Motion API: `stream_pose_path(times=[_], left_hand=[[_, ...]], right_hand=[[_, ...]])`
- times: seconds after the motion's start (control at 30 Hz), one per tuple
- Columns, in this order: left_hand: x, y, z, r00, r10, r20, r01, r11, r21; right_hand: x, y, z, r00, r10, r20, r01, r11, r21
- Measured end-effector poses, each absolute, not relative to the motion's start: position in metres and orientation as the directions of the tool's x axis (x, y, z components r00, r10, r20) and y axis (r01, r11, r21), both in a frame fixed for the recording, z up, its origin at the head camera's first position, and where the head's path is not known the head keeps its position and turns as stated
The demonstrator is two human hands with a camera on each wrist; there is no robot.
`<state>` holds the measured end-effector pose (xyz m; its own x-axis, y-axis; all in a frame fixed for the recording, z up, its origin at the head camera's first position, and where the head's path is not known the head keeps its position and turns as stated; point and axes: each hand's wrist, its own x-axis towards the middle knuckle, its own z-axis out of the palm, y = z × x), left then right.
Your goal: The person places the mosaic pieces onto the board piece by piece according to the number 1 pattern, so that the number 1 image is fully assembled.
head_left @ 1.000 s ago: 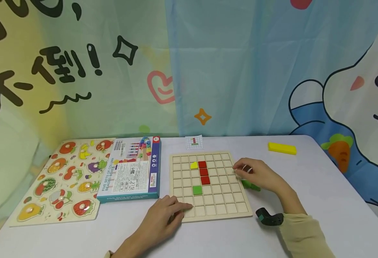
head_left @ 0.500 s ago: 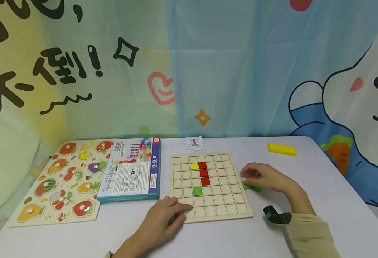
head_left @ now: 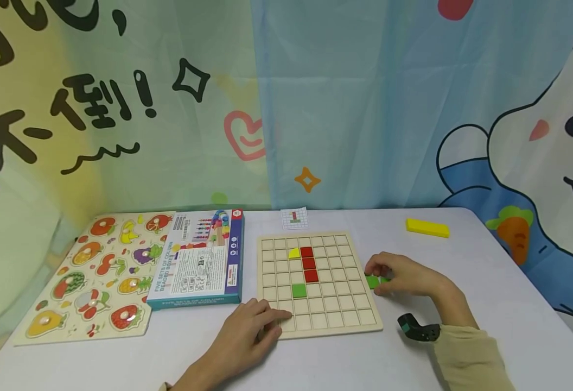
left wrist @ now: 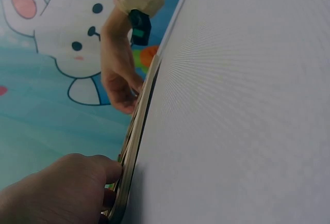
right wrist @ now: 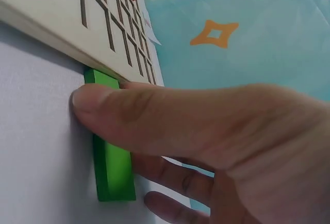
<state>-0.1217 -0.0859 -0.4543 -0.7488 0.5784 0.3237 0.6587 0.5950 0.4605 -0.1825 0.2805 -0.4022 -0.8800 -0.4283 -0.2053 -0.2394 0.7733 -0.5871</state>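
Observation:
A wooden grid board (head_left: 340,321) lies on the table, with three red squares (head_left: 309,263) in a column, a yellow piece (head_left: 294,253) and a green square (head_left: 299,290) in it. At its lower left corner my left hand (head_left: 247,331) rests, index finger stretched over the board. Beside the right edge, my right hand (head_left: 406,274) pinches a green block (head_left: 373,282). The right wrist view shows the thumb across the near side of that green block (right wrist: 117,175), with fingers behind it. One end lies close to the board's edge; the hand covers its middle.
A small pattern card (head_left: 294,218) lies behind the board. To the left are a boxed toy (head_left: 193,266) and a fruit puzzle board (head_left: 96,271). At the back right lies a yellow block (head_left: 427,227). A printed curtain (head_left: 355,108) hangs behind the table.
My right hand has moved from over the board's right edge down to the green block and now has thumb and fingers around it. The left hand has stayed in place.

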Motion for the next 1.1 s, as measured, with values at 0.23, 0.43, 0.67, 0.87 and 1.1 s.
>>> stream_pose_path(times=[0.23,0.43,0.67,0.87,1.1], left_hand=[[-0.121,-0.086,-0.454,-0.748,0.580,0.323,0.659,0.590,0.466],[-0.121,-0.086,-0.456,-0.743,0.589,0.318,0.665,0.591,0.457],[-0.121,-0.086,-0.457,-0.747,0.596,0.295,0.659,0.608,0.443],[-0.120,-0.086,-0.457,-0.747,0.593,0.303,0.662,0.619,0.422],[-0.121,-0.086,-0.456,-0.755,0.585,0.296,0.653,0.625,0.428]], right_hand=[[-0.183,0.280,-0.405,-0.907,-0.380,-0.181,-0.229,0.805,-0.547],[-0.182,0.282,-0.408,-0.916,-0.384,-0.118,-0.258,0.788,-0.558],[-0.182,0.275,-0.409,-0.922,-0.381,-0.061,-0.275,0.759,-0.591],[-0.183,0.263,-0.411,-0.926,-0.375,-0.033,-0.287,0.762,-0.581],[-0.186,0.249,-0.414,-0.912,-0.411,-0.004,-0.326,0.729,-0.602]])
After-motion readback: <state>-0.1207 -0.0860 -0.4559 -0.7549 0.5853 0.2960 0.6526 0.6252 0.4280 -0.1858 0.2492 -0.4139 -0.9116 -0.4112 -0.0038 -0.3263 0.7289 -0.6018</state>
